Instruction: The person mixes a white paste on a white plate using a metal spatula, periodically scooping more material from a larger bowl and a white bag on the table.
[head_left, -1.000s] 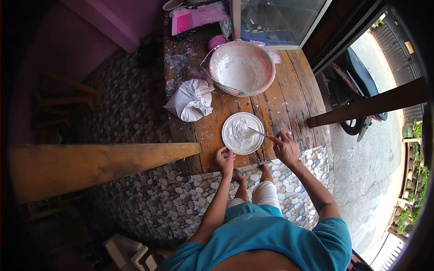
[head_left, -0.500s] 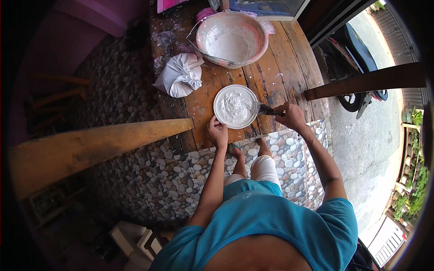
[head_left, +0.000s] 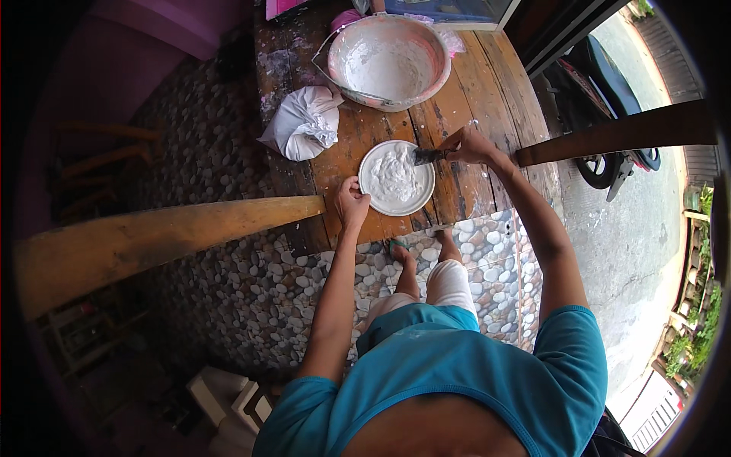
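My left hand (head_left: 352, 204) pinches the left rim of a round white plate (head_left: 403, 211) resting on the worn wooden table (head_left: 457, 186). Thick white paste (head_left: 394, 174) is heaped and smeared over the middle of the plate. In my right hand (head_left: 470, 146) is a putty knife (head_left: 428, 157) with a dark handle, its fingers closed around the grip. The blade meets the paste near the plate's upper right edge. Beyond the plate stands a wide pinkish bucket (head_left: 435, 85) with a wire handle, its inside coated in white. A crumpled white bag (head_left: 303, 126) sits left of the bucket.
A wooden post or beam (head_left: 205, 221) rises at the table's left corner, another (head_left: 609, 135) at its right. Pink items (head_left: 285, 7) and a framed pane (head_left: 464, 11) lie at the far edge. A motorcycle (head_left: 609, 84) is parked outside to the right.
My right hand has moved up and left, carrying the putty knife from the plate's right edge to its upper right. My left hand has shifted slightly up and left along the rim.
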### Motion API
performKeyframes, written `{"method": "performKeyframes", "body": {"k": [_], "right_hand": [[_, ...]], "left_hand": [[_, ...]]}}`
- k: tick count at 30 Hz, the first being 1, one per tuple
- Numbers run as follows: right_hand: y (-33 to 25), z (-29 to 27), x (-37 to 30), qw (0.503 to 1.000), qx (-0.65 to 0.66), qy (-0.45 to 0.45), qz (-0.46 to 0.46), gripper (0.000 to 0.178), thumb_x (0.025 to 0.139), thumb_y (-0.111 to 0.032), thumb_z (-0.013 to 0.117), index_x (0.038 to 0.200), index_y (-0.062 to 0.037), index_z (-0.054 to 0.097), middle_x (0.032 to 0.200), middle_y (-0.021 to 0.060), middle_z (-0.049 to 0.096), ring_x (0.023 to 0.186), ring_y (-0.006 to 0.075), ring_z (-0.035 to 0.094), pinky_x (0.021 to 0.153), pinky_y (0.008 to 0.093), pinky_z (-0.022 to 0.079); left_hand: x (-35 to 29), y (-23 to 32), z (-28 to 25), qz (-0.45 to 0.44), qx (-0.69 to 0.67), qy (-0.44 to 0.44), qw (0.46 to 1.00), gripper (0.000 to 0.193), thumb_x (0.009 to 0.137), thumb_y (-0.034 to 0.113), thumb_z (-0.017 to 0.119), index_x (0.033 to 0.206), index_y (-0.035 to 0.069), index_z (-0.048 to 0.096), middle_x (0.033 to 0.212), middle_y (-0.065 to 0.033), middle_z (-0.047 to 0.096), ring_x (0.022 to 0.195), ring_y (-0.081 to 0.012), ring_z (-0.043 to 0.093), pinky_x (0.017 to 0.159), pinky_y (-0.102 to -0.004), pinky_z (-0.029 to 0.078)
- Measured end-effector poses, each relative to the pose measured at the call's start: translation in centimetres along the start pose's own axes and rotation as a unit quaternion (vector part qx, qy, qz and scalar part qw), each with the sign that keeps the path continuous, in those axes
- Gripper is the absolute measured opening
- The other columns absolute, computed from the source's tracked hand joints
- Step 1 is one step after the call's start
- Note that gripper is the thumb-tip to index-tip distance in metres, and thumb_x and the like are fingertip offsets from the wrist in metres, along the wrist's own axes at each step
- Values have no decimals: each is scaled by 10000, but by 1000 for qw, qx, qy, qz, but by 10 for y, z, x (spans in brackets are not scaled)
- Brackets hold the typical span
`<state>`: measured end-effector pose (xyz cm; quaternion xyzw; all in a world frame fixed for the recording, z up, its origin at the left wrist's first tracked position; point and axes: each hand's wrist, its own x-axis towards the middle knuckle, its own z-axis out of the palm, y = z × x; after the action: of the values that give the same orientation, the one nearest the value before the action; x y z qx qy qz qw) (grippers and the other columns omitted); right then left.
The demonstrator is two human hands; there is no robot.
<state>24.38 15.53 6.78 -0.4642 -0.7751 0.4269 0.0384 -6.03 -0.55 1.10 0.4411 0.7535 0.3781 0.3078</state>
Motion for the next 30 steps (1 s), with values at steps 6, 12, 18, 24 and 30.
{"method": "performKeyframes", "body": {"k": [6,12,18,24,30], "right_hand": [[-9,-13,26,992,-20,-88,-89,299,700,-115,719,997,-134,743,835,76,712,734,183,669,681,317,519],[-96,3,-47,938,-247,65,-233,255,732,-78,664,956,-178,732,873,33,593,888,219,601,713,343,520],[-77,27,-91,933,-277,146,-177,257,764,-96,619,959,-217,735,897,5,582,857,205,634,676,356,536],[-61,3,-84,983,-141,115,-18,290,682,-166,703,970,-170,739,839,61,667,746,244,669,670,342,534],[-18,-10,-51,996,-92,14,13,264,692,-172,712,953,-165,756,804,67,712,721,198,677,666,303,523]], "left_hand": [[29,17,-1,81,62,-123,987,463,657,-62,649,1111,25,637,895,-91,630,661,-175,626,636,-307,517],[21,-15,-13,21,3,-50,999,343,757,54,661,1097,16,641,875,-118,688,743,-196,673,695,-314,536],[-48,-4,-3,-62,-23,-10,998,262,803,110,681,1033,-9,643,802,-107,686,708,-198,669,683,-311,536],[-55,4,11,-72,-35,36,996,257,737,35,686,989,-3,647,770,-100,682,680,-192,663,653,-313,522],[-25,-3,4,-56,0,-3,998,301,666,30,696,960,3,636,774,-73,662,650,-170,639,629,-300,511]]}}
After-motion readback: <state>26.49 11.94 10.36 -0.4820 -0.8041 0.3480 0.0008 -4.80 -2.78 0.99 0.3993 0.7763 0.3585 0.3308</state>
